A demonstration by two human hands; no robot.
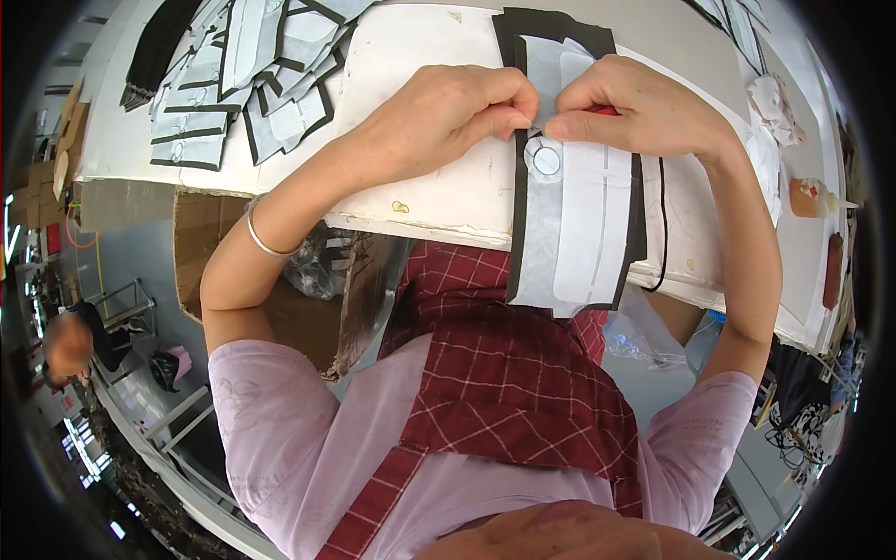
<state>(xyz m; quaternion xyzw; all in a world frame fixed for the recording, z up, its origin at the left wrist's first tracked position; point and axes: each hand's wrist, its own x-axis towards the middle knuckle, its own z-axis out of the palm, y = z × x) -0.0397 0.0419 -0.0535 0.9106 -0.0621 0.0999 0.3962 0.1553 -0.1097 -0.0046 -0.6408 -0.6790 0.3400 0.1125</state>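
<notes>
A long grey-white fabric panel with black edging (590,224) lies across the white table's front edge, its near end hanging over. A circle is marked near its left side. My left hand (476,110) is closed in a pinch at the panel's left edge, just above that circle; what sits between the fingertips is too small to make out. Close beside it, my right hand (625,107) rests on the panel with curled fingers and thumb pointing left. A bit of something red (607,110) shows inside the right hand, mostly hidden by the fingers. Black panels (639,219) lie underneath.
Several similar grey panels (280,79) are heaped at the far left of the table (425,210), by a black stack (163,51). On the right stand a small amber bottle (810,198) and crumpled white material (773,107). A cardboard box (201,238) sits below; another person (75,345) is at far left.
</notes>
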